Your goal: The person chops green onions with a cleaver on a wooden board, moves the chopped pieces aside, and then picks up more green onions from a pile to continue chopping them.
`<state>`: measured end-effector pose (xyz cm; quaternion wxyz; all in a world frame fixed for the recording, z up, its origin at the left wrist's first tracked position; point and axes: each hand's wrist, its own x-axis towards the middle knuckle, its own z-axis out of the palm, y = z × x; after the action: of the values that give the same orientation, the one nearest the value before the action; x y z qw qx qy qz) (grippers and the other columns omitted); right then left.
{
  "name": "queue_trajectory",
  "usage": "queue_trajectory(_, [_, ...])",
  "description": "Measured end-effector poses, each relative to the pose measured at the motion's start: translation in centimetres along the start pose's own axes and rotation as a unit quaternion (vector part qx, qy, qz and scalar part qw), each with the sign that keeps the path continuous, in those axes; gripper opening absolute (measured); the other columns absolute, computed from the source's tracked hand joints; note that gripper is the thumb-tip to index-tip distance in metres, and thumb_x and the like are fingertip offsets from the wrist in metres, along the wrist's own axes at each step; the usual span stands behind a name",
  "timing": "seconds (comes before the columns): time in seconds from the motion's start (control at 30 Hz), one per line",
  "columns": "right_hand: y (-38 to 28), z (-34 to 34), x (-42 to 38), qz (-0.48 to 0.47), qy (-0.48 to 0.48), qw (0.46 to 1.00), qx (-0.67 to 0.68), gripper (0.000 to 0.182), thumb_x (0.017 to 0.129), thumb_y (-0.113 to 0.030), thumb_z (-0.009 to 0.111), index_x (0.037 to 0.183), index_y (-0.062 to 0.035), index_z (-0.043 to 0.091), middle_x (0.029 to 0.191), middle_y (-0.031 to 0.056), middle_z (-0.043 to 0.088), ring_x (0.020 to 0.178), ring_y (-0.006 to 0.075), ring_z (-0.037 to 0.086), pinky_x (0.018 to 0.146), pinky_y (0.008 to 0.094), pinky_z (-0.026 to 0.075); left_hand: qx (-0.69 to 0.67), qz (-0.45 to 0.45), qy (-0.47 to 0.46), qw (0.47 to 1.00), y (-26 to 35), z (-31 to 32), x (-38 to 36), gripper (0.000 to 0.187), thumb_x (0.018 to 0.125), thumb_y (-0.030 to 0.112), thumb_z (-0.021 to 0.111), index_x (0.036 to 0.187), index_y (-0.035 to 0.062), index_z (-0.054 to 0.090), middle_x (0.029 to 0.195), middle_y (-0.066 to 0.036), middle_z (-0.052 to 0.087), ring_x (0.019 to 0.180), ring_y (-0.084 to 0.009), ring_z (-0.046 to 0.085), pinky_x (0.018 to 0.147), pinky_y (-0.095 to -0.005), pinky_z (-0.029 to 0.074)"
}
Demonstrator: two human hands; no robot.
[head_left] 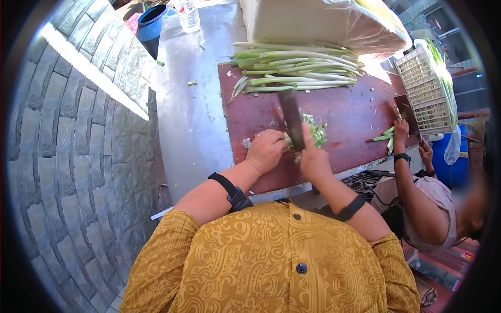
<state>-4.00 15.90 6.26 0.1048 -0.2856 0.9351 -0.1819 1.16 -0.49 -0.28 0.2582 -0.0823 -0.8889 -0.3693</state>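
My right hand grips a cleaver, its broad blade blurred and pointing away from me over the red cutting board. Just left of the blade, my left hand is closed and pressed down on the board. A bit of green onion stalk shows at its fingertips; the rest is hidden under the hand. Chopped green onion lies in a small heap on the blade's right side. Beyond my hands, a pile of long green onions lies across the board's far edge.
A large white wrapped block stands behind the pile. At right, a co-worker holds another cleaver by cut green onions. A plastic crate stands beyond. A bottle sits on the metal table; a brick wall is left.
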Motion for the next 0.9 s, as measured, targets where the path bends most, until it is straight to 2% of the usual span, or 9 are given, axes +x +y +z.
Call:
queue_trajectory(0.13, [1.0, -0.8, -0.4, -0.011, 0.042, 0.994, 0.103, 0.076, 0.081, -0.002, 0.051, 0.148, -0.0112, 0.017, 0.071, 0.0259, 0.06, 0.065, 0.0459, 0.058, 0.06, 0.0522, 0.046, -0.01, -0.007, 0.02, 1.0, -0.3, 0.1, 0.2, 0.015, 0.065, 0.009, 0.073, 0.076, 0.0061, 0.062, 0.09, -0.006, 0.059, 0.088, -0.0256, 0.058, 0.078, -0.036, 0.048])
queue_trajectory(0.43, [-1.9, -5.6, -3.3, -0.034, -0.133, 0.99, -0.037, 0.078, 0.078, 0.002, 0.049, 0.148, -0.0095, 0.016, 0.069, 0.0234, 0.061, 0.063, 0.0433, 0.06, 0.06, 0.0514, 0.047, -0.013, -0.002, 0.022, 1.0, -0.4, 0.3, 0.1, 0.014, 0.064, 0.008, 0.072, 0.073, 0.0065, 0.062, 0.087, -0.006, 0.058, 0.085, -0.0256, 0.057, 0.076, -0.0353, 0.048])
queue_trajectory(0.53, [-2.0, -5.4, -3.1, -0.049, -0.143, 0.987, -0.059, 0.082, 0.076, 0.003, 0.051, 0.148, -0.0096, 0.016, 0.068, 0.0221, 0.062, 0.062, 0.0417, 0.06, 0.059, 0.0501, 0.047, -0.01, -0.002, 0.025, 1.0, -0.5, 0.3, 0.1, 0.013, 0.064, 0.008, 0.071, 0.074, 0.0066, 0.062, 0.086, -0.006, 0.058, 0.085, -0.0255, 0.057, 0.076, -0.0353, 0.048])
queue_trajectory(0.73, [-1.3, -0.8, 0.8, -0.063, -0.081, 0.994, -0.033, 0.083, 0.075, 0.003, 0.052, 0.149, -0.0107, 0.016, 0.069, 0.022, 0.062, 0.062, 0.0414, 0.06, 0.059, 0.0491, 0.048, -0.007, 0.005, 0.005, 1.0, -0.4, 0.3, 0.2, 0.014, 0.065, 0.008, 0.071, 0.075, 0.0063, 0.062, 0.087, -0.006, 0.058, 0.086, -0.026, 0.056, 0.076, -0.0357, 0.048])
queue_trajectory(0.83, [-0.8, 0.4, 1.6, -0.006, -0.025, 1.0, 0.008, 0.083, 0.076, 0.002, 0.052, 0.149, -0.0117, 0.015, 0.07, 0.0227, 0.062, 0.063, 0.042, 0.06, 0.059, 0.0497, 0.048, -0.013, 0.013, 0.009, 1.0, -0.5, 0.3, 0.0, 0.015, 0.065, 0.008, 0.071, 0.076, 0.0058, 0.061, 0.088, -0.006, 0.058, 0.086, -0.0264, 0.056, 0.077, -0.0361, 0.048])
queue_trajectory(0.9, [1.0, 1.2, 1.2, -0.001, 0.038, 0.998, 0.057, 0.08, 0.079, -0.001, 0.052, 0.149, -0.0122, 0.015, 0.069, 0.0244, 0.061, 0.062, 0.0432, 0.06, 0.059, 0.051, 0.047, -0.02, 0.017, 0.019, 0.999, -0.5, 0.4, 0.0, 0.015, 0.065, 0.008, 0.072, 0.075, 0.0055, 0.061, 0.088, -0.007, 0.058, 0.086, -0.0267, 0.056, 0.078, -0.0365, 0.048])
